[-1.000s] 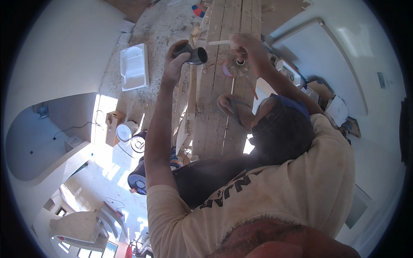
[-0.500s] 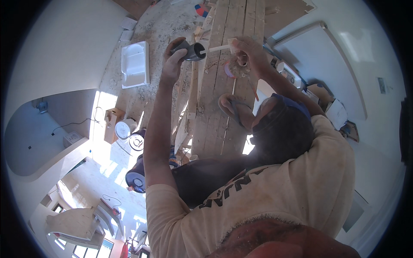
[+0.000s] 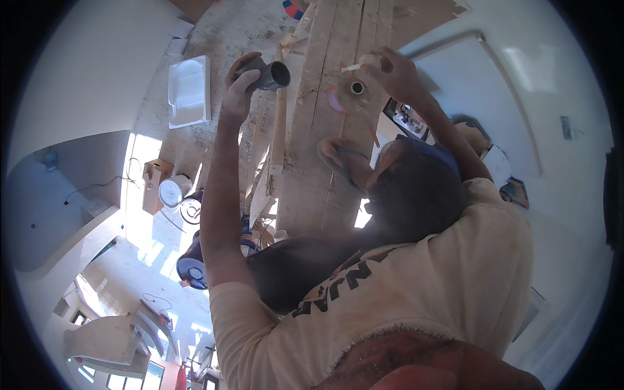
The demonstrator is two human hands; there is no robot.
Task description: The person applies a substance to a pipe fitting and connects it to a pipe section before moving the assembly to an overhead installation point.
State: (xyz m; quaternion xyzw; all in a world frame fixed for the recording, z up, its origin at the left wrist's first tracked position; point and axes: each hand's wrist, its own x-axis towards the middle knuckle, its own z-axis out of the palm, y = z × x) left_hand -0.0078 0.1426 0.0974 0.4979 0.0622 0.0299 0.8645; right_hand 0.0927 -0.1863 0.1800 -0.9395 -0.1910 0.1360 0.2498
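My left hand (image 3: 240,94) is wrapped round a short dark-grey pipe fitting (image 3: 270,75), its open end turned to the right, beyond the plank's left edge. Across from it, my right hand (image 3: 395,73) pinches a thin pale stick (image 3: 352,67) that points left toward the fitting without touching it. What else lies within the right fingers is partly hidden. Just below that hand, a small round thing with a pale rim and dark middle (image 3: 357,88) sits on the wooden planks (image 3: 312,188). Beside it lies a pink-and-white curved piece (image 3: 335,101).
My sandalled foot (image 3: 344,159) rests on the planks near an orange stick (image 3: 376,139). A white tray-like basin (image 3: 190,91) lies on the dusty floor at left. Buckets (image 3: 174,190) stand lower left, by a cardboard box (image 3: 155,185). A large pale panel (image 3: 478,97) leans at right.
The pale stick has come out of the fitting's open end as my right hand drew away to the right. The round rimmed thing beneath that hand is now uncovered.
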